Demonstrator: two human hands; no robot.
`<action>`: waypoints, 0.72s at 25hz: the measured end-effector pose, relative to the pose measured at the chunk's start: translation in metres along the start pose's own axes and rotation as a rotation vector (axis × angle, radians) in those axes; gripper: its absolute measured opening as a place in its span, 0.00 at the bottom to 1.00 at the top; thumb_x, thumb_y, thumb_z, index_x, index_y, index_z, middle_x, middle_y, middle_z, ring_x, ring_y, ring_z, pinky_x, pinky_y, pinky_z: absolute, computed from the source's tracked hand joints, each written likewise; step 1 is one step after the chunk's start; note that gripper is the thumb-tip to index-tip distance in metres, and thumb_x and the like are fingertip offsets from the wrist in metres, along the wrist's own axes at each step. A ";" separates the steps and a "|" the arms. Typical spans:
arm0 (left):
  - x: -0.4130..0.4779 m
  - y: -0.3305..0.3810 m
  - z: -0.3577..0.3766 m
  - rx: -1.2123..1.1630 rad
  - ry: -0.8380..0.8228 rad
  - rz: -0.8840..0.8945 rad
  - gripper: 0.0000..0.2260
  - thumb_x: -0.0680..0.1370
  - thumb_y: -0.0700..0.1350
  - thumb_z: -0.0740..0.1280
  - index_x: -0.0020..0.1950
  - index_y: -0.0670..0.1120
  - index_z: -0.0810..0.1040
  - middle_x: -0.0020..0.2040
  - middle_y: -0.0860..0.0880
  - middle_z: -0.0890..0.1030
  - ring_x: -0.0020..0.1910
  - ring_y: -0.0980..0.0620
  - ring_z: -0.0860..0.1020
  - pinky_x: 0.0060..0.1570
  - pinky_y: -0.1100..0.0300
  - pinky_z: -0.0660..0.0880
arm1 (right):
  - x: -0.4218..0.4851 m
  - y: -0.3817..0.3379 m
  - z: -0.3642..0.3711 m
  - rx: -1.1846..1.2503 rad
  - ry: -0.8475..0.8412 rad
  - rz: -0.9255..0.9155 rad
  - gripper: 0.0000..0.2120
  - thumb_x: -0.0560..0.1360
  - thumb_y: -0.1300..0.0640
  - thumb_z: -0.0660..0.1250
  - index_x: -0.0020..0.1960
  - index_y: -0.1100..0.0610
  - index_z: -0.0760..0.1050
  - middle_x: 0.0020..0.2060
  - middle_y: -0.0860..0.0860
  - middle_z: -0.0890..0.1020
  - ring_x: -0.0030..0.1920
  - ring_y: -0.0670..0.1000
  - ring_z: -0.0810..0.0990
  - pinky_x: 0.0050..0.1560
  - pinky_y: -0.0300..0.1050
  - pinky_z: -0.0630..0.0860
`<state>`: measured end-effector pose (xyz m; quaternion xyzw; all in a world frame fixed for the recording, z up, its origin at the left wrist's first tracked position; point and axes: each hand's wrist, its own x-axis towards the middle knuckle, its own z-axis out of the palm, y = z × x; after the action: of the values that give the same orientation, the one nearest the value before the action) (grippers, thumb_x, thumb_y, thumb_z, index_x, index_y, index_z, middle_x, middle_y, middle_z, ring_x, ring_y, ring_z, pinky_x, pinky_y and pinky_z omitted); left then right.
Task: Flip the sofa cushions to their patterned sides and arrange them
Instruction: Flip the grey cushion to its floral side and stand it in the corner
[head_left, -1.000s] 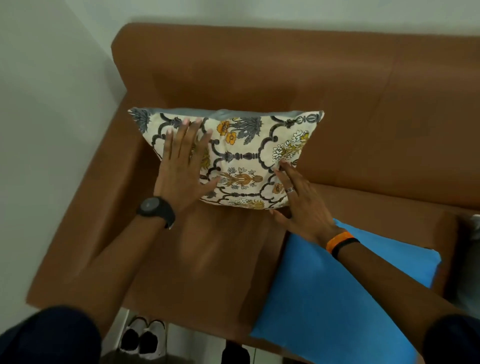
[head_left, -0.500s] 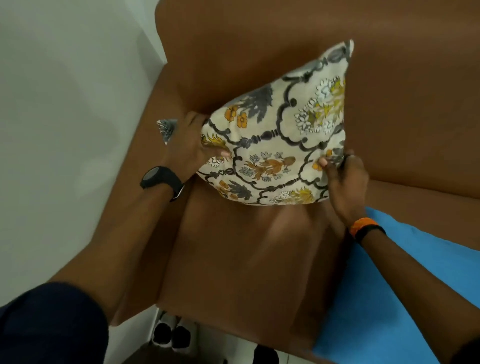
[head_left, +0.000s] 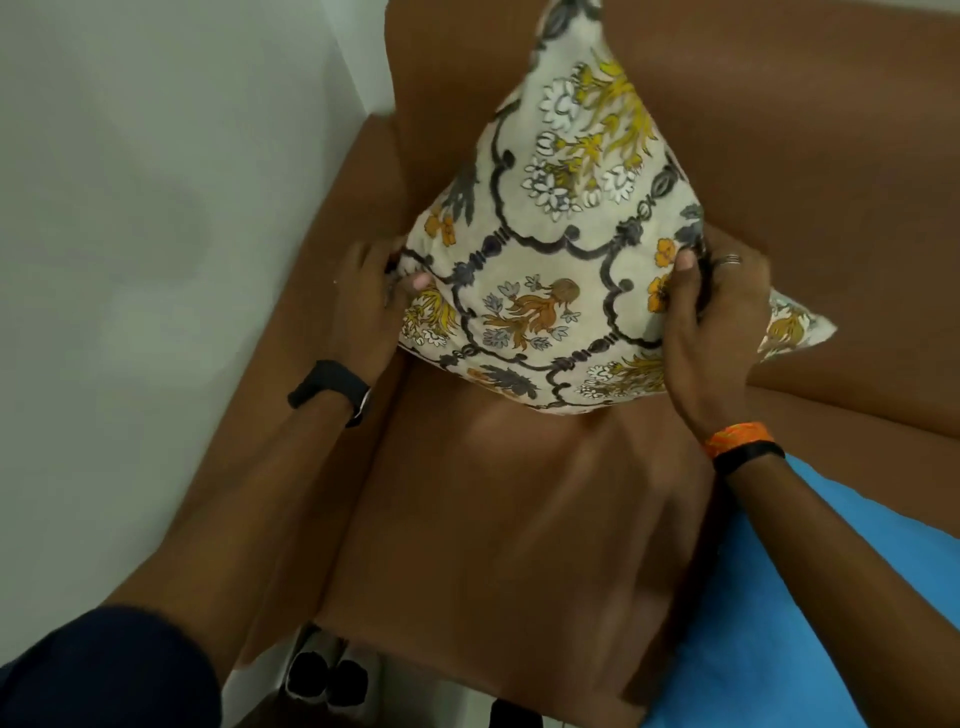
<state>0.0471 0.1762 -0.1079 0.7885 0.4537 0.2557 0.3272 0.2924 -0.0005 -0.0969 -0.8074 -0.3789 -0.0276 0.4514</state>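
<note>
A cream cushion with grey scrollwork and yellow-orange flowers stands on one corner against the sofa's backrest, patterned side toward me, turned like a diamond. My left hand grips its left corner, thumb on the front. My right hand, with a ring and an orange band at the wrist, grips its right side; a corner pokes out beyond it. A plain blue cushion lies flat on the seat at the lower right, under my right forearm.
The brown sofa fills the view, its left armrest against a white wall. A pair of black-and-white shoes stands on the floor below the seat's front edge.
The patterned cushion went from lying wide against the backrest to standing on a corner. Both hands changed from flat pats to gripping its sides, and the view moved closer.
</note>
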 end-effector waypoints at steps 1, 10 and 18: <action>0.000 -0.001 0.001 -0.015 -0.016 0.020 0.19 0.83 0.47 0.68 0.70 0.39 0.74 0.62 0.40 0.74 0.62 0.50 0.73 0.56 0.78 0.66 | -0.002 0.007 -0.002 -0.007 -0.025 0.013 0.17 0.87 0.53 0.58 0.63 0.64 0.78 0.59 0.62 0.81 0.61 0.59 0.76 0.66 0.70 0.72; -0.032 0.013 0.008 0.094 0.120 0.086 0.26 0.84 0.57 0.61 0.77 0.43 0.68 0.76 0.40 0.68 0.77 0.45 0.65 0.76 0.57 0.62 | -0.009 0.021 -0.026 0.061 -0.087 0.049 0.29 0.86 0.43 0.61 0.81 0.59 0.65 0.79 0.58 0.69 0.80 0.55 0.66 0.78 0.65 0.66; -0.138 0.049 0.068 0.376 -0.101 0.511 0.26 0.82 0.49 0.68 0.76 0.38 0.69 0.74 0.36 0.71 0.79 0.38 0.63 0.77 0.33 0.60 | -0.086 0.090 -0.118 -0.120 -0.299 -0.196 0.29 0.82 0.49 0.67 0.79 0.61 0.67 0.80 0.61 0.67 0.81 0.62 0.64 0.79 0.70 0.63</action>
<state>0.0584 0.0170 -0.1304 0.9352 0.2636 0.2017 0.1233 0.3236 -0.1675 -0.1240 -0.7872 -0.5163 0.0263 0.3363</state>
